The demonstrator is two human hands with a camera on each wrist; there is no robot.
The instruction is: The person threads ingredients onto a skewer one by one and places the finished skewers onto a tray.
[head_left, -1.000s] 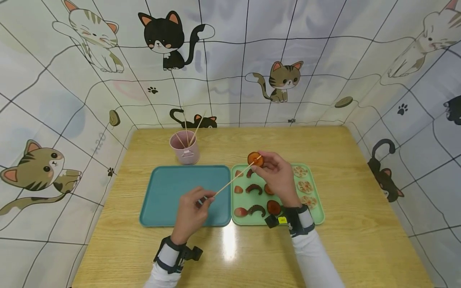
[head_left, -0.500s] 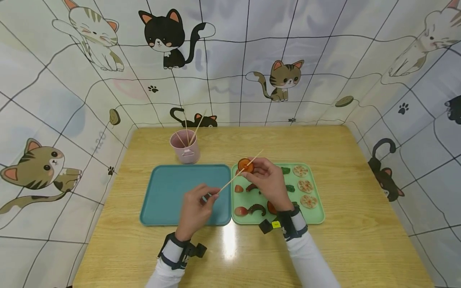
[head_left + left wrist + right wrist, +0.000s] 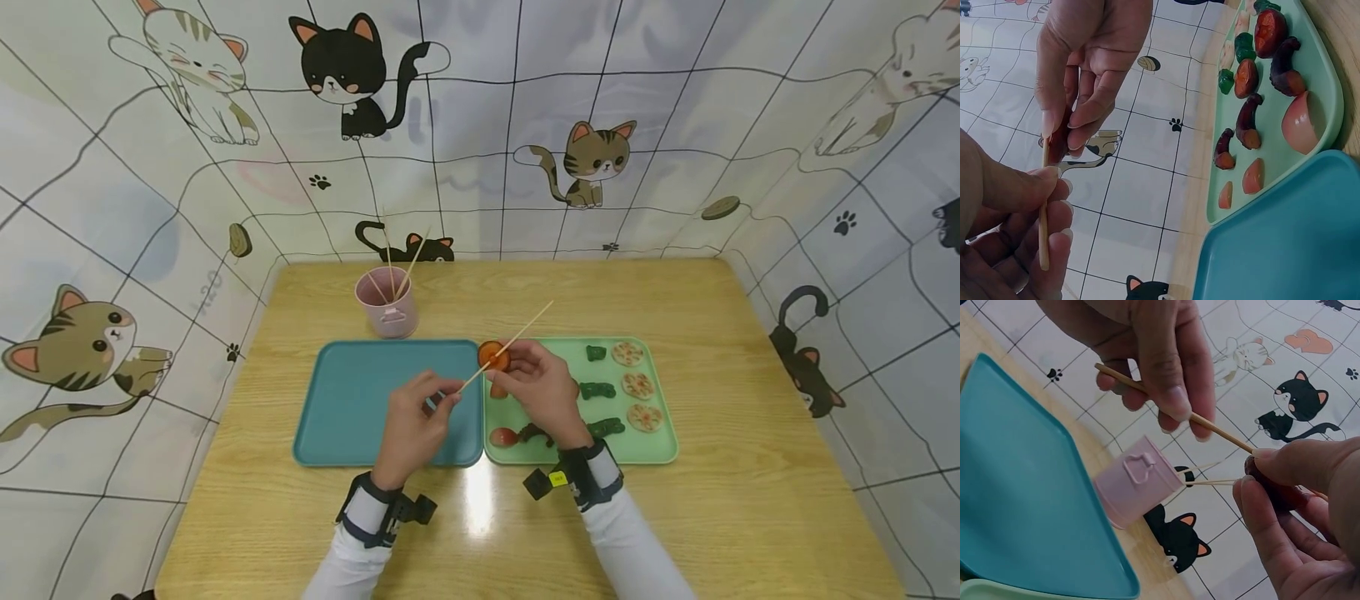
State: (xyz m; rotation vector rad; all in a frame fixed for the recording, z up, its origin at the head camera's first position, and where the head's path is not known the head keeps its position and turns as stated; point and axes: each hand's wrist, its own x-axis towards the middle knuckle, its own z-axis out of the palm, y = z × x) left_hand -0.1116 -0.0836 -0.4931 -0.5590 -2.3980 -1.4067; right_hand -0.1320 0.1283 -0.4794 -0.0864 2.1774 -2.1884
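Observation:
My left hand (image 3: pixel 420 417) pinches the lower end of a thin wooden skewer (image 3: pixel 510 343) above the seam between the two trays. My right hand (image 3: pixel 536 387) grips a round orange-red slice (image 3: pixel 494 356) that is threaded on the skewer, close to the left fingers. In the left wrist view the skewer (image 3: pixel 1044 212) runs up from my left fingers (image 3: pixel 1029 187) into the slice under the right hand (image 3: pixel 1088 69). The right wrist view shows the skewer (image 3: pixel 1172 406) passing from the left hand (image 3: pixel 1154 356) into the dark slice (image 3: pixel 1275 484) between the right fingertips.
A teal tray (image 3: pixel 352 400) lies left, a green tray (image 3: pixel 660 442) right with red pieces (image 3: pixel 501 437), dark curled pieces (image 3: pixel 534 432), green pieces (image 3: pixel 597 389) and lotus-like slices (image 3: pixel 637 386). A pink cup (image 3: pixel 386 312) holds more skewers behind the teal tray. Cat-print walls enclose the wooden table (image 3: pixel 750 500).
The right hand has slid the orange-red slice down the skewer toward the left hand; more bare skewer now sticks out beyond the slice. Both hands shifted slightly left.

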